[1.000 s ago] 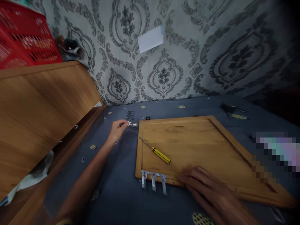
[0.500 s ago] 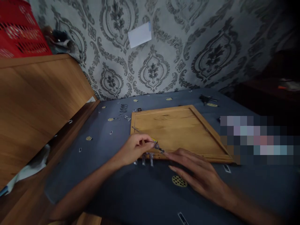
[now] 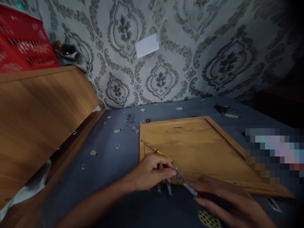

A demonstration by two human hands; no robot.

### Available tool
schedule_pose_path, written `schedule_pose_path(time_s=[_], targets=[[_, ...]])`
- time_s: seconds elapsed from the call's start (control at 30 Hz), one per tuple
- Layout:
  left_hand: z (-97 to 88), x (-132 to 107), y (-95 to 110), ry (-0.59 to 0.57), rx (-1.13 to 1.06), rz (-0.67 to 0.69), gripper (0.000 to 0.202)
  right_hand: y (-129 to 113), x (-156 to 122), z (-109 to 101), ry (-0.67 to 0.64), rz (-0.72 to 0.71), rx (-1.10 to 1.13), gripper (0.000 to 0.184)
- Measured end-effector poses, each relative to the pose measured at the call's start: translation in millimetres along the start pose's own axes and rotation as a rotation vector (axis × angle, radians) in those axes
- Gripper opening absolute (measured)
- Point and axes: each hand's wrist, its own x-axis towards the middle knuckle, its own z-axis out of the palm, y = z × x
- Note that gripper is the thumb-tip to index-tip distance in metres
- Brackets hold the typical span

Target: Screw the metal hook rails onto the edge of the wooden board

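My left hand (image 3: 152,174) pinches one end of a silvery metal hinge (image 3: 187,186) between thumb and fingertips, just over the near edge of a wooden panel (image 3: 185,139). The thumb and fingers of my right hand (image 3: 228,198) close on the hinge's other end. Behind my left hand, a screwdriver (image 3: 167,155) with a yellow handle lies on the panel, its shaft pointing to the far left. Two more metal hinge pieces (image 3: 169,187) show at the panel's near edge, partly covered by my left hand.
Small metal parts (image 3: 135,129) lie on the dark patterned cloth (image 3: 109,171) left of the panel. A black tool (image 3: 224,109) rests at the back right. At left stands a wooden cabinet (image 3: 42,107) with a red basket (image 3: 26,41) on top. A patterned wall rises behind.
The view has tilted up and shifted left, so the panel appears lower and larger. Both hands have come nearer with the hinge, which shows more plainly; more of the screwdriver is uncovered.
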Motion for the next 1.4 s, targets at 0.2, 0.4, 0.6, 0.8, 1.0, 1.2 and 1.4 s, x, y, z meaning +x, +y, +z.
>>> schedule_pose_path(time_s=[0.2,0.4,0.6,0.8,1.0,1.2,1.4], targets=[[-17.0,9.9,6.9,0.036,0.22,0.038,0.027,6.9,-8.3,2.6,-0.027,0.019,0.052,0.015],[-106.8,52.8,-12.4,0.494,0.616,-0.01,0.036,-9.4,10.1,-4.2,0.091,0.02,0.091,0.016],[-134.3,70.4,-44.4,0.518,0.924,-0.051,0.035,-19.3,22.6,-8.4,0.089,0.038,0.115,0.023],[-151.1,75.7,-48.6,0.556,1.016,-0.12,0.037,-20.2,15.7,-5.5,0.058,0.168,0.154,0.023],[-130.4,49.4,-48.2,0.569,0.981,-0.012,0.036,-28.6,1.1,-1.0,0.051,0.319,0.181,0.016],[-48.7,-1.0,-9.6,0.257,0.883,0.295,0.027,-35.7,-10.1,9.9,-0.022,0.363,0.172,0.016],[7.0,-12.3,3.9,0.033,0.954,0.391,0.047,-38.2,-12.8,16.7,-0.074,0.431,0.174,0.017]])
